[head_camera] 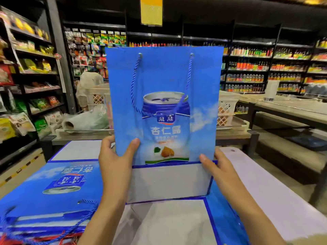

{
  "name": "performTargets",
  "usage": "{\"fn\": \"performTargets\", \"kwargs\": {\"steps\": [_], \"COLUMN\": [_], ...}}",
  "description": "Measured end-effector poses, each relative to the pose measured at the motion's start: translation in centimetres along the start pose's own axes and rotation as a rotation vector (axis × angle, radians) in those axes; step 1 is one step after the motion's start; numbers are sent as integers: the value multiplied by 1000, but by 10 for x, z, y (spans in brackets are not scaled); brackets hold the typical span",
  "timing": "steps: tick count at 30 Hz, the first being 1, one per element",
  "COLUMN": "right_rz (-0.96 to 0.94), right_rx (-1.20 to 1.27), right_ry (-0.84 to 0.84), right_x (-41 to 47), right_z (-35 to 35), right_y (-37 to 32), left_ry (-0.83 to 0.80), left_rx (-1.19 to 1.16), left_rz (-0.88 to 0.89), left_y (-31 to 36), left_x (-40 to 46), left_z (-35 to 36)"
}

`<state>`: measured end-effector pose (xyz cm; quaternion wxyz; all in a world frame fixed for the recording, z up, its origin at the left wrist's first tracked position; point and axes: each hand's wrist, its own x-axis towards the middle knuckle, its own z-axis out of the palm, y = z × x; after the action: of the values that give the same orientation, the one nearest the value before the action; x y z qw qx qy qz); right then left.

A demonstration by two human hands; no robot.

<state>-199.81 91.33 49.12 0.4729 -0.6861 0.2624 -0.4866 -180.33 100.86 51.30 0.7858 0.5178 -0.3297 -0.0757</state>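
Note:
I hold a blue paper gift bag (164,76) upright in front of me; it shows a printed drink can and has blue rope handles hanging down its front. My left hand (115,160) grips its lower left edge, thumb on the printed face. My right hand (217,165) holds the lower right corner, thumb on the front. The bag's white bottom panel (168,181) is folded toward me.
A stack of flat blue bags (53,188) with rope handles lies at lower left. White board sheets (261,188) lie to the right. Beyond are white plastic crates (96,99), a grey counter (290,110) at right, and stocked shelves all around.

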Motion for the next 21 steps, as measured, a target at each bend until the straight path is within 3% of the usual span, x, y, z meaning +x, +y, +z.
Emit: {"fn": "performTargets", "kwargs": {"steps": [4, 8, 12, 17, 21], "right_rz": [-22, -76, -43, -35, 32], "right_rx": [10, -62, -43, 2, 67], "right_ry": [82, 262, 336, 328, 224], "right_x": [-6, -2, -1, 4, 8], "right_z": [3, 5, 11, 40, 85], "right_y": [4, -1, -6, -11, -14], "left_ry": [10, -33, -104, -205, -155], "left_rx": [-28, -7, 85, 298, 550], "left_rz": [-12, 68, 167, 228, 226], "left_y": [2, 3, 12, 27, 31], "left_x": [-1, -5, -1, 21, 50], "left_z": [3, 5, 0, -27, -66]}}
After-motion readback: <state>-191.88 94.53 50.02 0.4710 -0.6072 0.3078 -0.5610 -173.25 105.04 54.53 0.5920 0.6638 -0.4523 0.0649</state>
